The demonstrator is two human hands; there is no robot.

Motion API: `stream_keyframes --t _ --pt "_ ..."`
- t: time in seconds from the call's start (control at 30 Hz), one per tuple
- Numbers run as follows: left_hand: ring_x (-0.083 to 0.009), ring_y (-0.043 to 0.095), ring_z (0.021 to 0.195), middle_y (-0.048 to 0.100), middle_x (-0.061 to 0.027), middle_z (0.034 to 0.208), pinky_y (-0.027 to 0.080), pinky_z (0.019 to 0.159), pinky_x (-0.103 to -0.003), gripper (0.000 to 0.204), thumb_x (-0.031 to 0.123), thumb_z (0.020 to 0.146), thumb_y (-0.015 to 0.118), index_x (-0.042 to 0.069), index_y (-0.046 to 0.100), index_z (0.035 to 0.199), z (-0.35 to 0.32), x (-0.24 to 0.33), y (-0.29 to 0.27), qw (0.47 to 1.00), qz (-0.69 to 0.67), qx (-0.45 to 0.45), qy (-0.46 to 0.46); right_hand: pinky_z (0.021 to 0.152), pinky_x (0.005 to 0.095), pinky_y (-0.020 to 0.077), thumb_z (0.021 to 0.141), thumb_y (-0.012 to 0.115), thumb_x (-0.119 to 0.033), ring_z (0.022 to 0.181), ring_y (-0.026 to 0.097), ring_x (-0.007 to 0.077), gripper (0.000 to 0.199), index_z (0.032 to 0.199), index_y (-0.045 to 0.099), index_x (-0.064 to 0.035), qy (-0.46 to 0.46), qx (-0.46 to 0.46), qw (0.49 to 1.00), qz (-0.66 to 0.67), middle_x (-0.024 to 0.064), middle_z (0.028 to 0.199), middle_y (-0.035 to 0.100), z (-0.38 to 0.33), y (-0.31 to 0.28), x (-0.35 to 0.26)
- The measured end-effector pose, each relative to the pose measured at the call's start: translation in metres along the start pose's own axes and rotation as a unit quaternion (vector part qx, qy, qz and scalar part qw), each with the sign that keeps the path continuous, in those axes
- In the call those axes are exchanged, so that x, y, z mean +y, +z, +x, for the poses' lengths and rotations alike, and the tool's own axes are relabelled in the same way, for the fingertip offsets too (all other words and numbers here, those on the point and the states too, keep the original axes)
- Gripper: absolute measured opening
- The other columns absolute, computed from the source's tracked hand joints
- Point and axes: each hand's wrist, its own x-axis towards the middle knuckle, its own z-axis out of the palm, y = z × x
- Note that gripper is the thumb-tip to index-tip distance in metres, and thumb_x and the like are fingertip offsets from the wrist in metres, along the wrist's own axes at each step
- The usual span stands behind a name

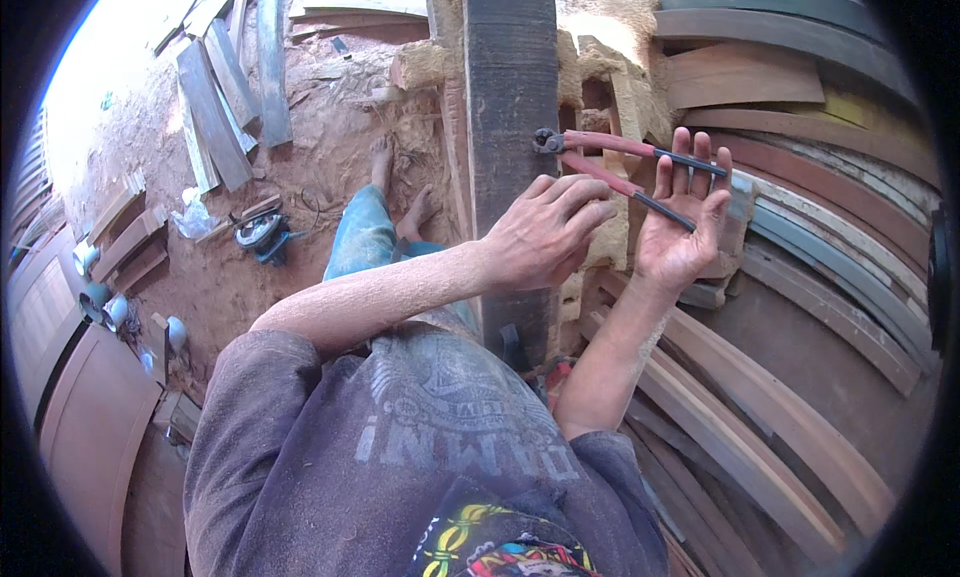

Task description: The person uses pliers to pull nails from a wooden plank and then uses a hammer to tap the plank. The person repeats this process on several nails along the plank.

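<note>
A pair of end-cutting pincers with red grips and black handle ends lies across my right hand. That palm faces up with its fingers stretched, and the two handles rest apart over the fingers and palm. The dark metal jaws reach over a long dark wooden beam. My left hand is just below the jaws, above the beam, with its fingers bent and drawn together. Whatever its fingertips may hold is too small or hidden to make out.
Boards are stacked along the right side. A circular saw sits on the dusty ground at left, near loose planks and a clear plastic bag. Wooden panels and several light-coloured round items are farther left.
</note>
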Motion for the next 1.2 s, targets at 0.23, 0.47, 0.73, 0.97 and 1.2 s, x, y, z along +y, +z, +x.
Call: stream_keyframes --t 0.23,0.47,0.73,0.97,1.2 --pt "-0.0362 0.056 0.126 0.056 -0.016 0.129 0.04 0.108 -0.049 0.077 0.013 0.074 0.079 0.004 0.045 0.143 0.065 0.006 -0.006 0.983 0.075 0.159 -0.052 0.114 0.048 0.047 0.112 0.047 -0.047 0.137 0.056 0.0353 0.059 0.151 0.046 -0.0031 -0.01 -0.01 0.997 -0.077 0.0212 0.143 0.059 0.008 0.01 -0.002" --pt "-0.0331 0.07 0.072 0.061 -0.0106 0.075 0.055 0.062 -0.043 0.037 0.023 0.074 0.08 0.007 0.053 0.093 0.104 -0.032 0.02 0.988 0.011 0.143 -0.05 0.094 0.0421 0.048 0.112 0.048 -0.048 0.094 0.056 0.0229 0.048 0.114 0.059 -0.0018 -0.045 -0.092 0.995 0.022 0.0088 0.095 0.055 0.041 0.027 0.01" --pt "-0.0321 0.072 0.073 0.065 -0.0112 0.078 0.057 0.062 -0.044 0.044 0.036 0.077 0.083 0.007 0.056 0.096 0.114 -0.05 0.022 0.992 0.02 0.091 -0.083 0.065 0.0345 0.0346 0.112 0.054 -0.041 0.066 0.029 0.0134 0.045 0.079 0.043 -0.0116 0.026 0.036 0.999 0.007 -0.0026 0.07 0.028 0.076 0.048 0.013" --pt "-0.0349 0.075 0.081 0.069 -0.0189 0.088 0.059 0.071 -0.044 0.053 0.038 0.071 0.085 0.006 0.059 0.104 0.118 -0.065 0.025 0.986 -0.074 0.126 -0.078 0.061 0.0329 0.0367 0.114 0.049 -0.034 0.06 0.033 0.0126 0.043 0.079 0.042 -0.0102 -0.072 0.023 0.983 -0.17 -0.0015 0.068 0.034 0.105 0.046 0.036" --pt "-0.0314 0.072 0.072 0.067 -0.0141 0.079 0.056 0.064 -0.042 0.053 0.035 0.073 0.086 0.003 0.061 0.105 0.108 -0.064 0.019 0.996 -0.05 0.071 -0.019 0.056 0.0317 0.0358 0.113 0.052 -0.035 0.056 0.033 0.0131 0.049 0.073 0.04 -0.0107 -0.055 0.04 0.998 -0.011 -0.0015 0.063 0.037 0.067 0.048 0.026"
